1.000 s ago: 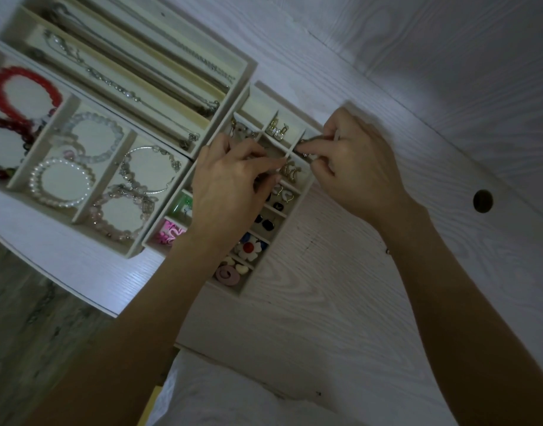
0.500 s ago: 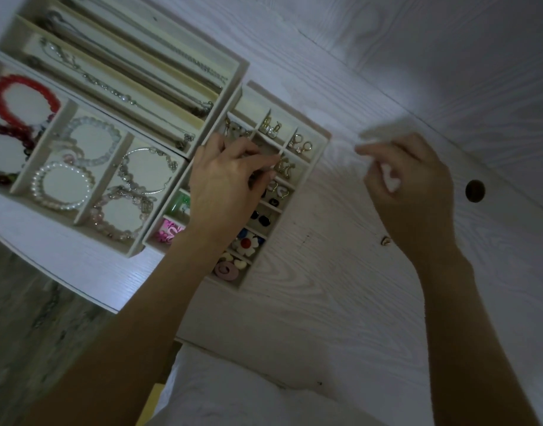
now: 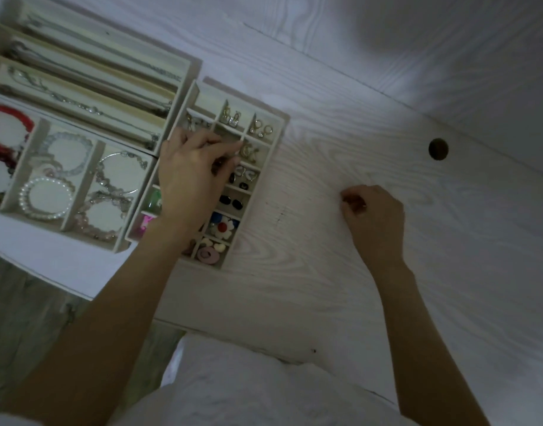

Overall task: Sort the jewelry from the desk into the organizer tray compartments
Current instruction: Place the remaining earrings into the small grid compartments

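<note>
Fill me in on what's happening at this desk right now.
A person is sorting jewelry into organizer trays on a white desk. The left hand is over the small earring tray, fingers curled at one of its upper compartments; what they hold is not clear. The right hand is down on the bare desk to the right of the tray, fingertips pinched together on what looks like a small gold-coloured piece. Bracelets and chains already lie in the larger trays on the left.

— What sits under the left hand [image 3: 191, 179]?
— It hides several middle cells of the small white compartment tray [image 3: 278, 130].
— And the right hand [image 3: 373, 218]?
— Something tiny between its curled fingertips, too small to tell
</note>
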Tool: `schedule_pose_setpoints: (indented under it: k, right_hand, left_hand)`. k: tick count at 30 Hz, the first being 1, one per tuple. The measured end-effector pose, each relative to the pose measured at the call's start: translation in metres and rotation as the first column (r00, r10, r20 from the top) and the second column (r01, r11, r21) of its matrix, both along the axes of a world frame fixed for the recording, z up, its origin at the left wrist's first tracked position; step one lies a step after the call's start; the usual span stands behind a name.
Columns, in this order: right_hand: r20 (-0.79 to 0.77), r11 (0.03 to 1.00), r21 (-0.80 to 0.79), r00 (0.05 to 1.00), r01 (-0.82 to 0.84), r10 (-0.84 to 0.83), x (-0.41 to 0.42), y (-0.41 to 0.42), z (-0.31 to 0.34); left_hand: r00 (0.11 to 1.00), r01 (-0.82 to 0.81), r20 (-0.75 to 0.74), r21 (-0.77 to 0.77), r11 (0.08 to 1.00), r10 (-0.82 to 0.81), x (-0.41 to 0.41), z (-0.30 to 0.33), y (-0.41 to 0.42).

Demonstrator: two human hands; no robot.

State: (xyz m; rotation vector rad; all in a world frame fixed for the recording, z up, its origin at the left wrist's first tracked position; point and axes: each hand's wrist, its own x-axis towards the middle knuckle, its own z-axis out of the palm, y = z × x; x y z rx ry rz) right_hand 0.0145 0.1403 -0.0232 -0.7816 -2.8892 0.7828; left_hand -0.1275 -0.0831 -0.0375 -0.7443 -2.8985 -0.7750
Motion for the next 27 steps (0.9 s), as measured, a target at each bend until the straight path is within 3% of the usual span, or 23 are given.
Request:
schedule_pose_setpoints:
  k: [6, 12, 15, 21, 24, 27]
  right_hand:
    - [-0.088, 0.977, 0.110, 0.978, -0.180, 0.190, -0.026, -0.013, -0.009]
    - [-0.086, 0.960, 0.180, 0.969, -0.213, 0.231, -0.024, -0.012, -0.012]
    - [-0.079, 0.963, 0.124, 0.965, -0.238, 0.249, -0.029, -0.015, -0.007]
    - [-0.274, 0.959, -0.113, 0.936, -0.260, 0.222, -0.081, -0.047, 0.032]
    - [-0.294, 0.926, -0.121, 0.904, -0.359, 0.312, -0.115, -0.066, 0.040]
    - [-0.216, 0.910, -0.079, 0.899, -0.406, 0.382, -0.134, -0.084, 0.029]
  left_hand:
    - [1.000, -0.002, 0.010, 0.017, 1.000, 0.002, 0.000, -0.001, -0.001]
    - [1.000, -0.004, 0.006, 0.019, 1.000, 0.004, 0.002, 0.002, 0.001]
    - [1.000, -0.028, 0.012, 0.052, 0.998, 0.027, 0.004, 0.006, -0.004]
    - [0.978, -0.209, -0.008, 0.020, 0.978, 0.209, 0.002, 0.016, -0.045]
    - [0.963, -0.268, -0.009, -0.014, 0.963, 0.268, -0.003, 0.015, -0.062]
    - [0.957, -0.289, 0.024, -0.014, 0.957, 0.290, -0.007, 0.012, -0.069]
